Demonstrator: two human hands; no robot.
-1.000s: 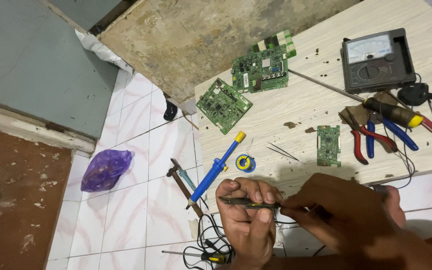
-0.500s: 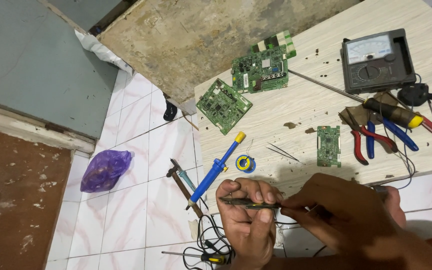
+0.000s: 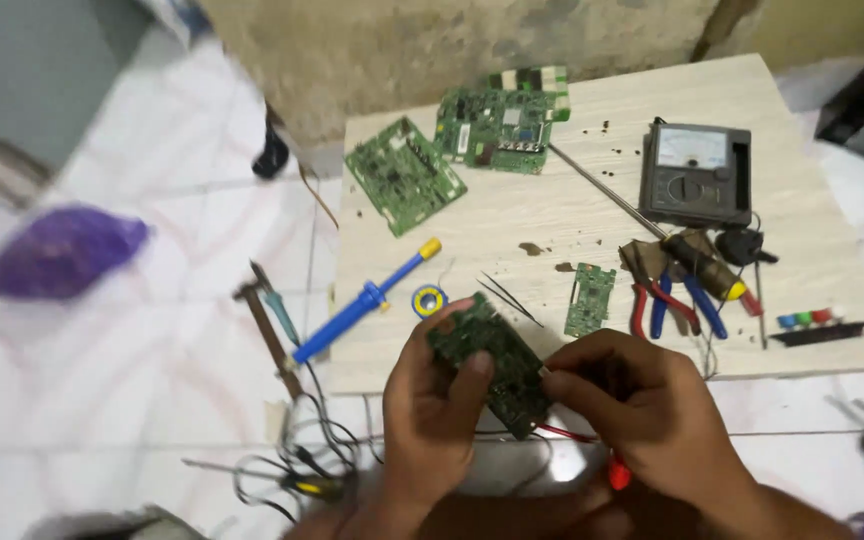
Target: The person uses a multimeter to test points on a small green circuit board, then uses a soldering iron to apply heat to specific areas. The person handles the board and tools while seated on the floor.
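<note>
A small green circuit board [image 3: 487, 360] is tilted up between both hands near the front edge of the pale wooden board [image 3: 552, 215]. My left hand [image 3: 432, 420] grips its left side with the thumb on its face. My right hand [image 3: 642, 410] pinches its right edge; a red wire [image 3: 567, 433] and a red-tipped probe [image 3: 617, 472] hang just below that hand. A blue desoldering pump [image 3: 367, 298] and a solder reel [image 3: 429, 299] lie just beyond my left hand.
On the wooden board lie two larger green circuit boards [image 3: 404, 173] [image 3: 497, 128], a small green strip board [image 3: 589, 297], tweezers [image 3: 510, 298], an analog multimeter [image 3: 694, 174], pliers [image 3: 664, 290] and a screwdriver. A soldering iron [image 3: 270, 325] and tangled wires [image 3: 302, 465] rest on the white tiles; a purple bag [image 3: 60, 250] is at left.
The view has shifted and closed in on the wooden board. The board in my hands, seen edge-on before, now shows its face, tilted up between both hands.
</note>
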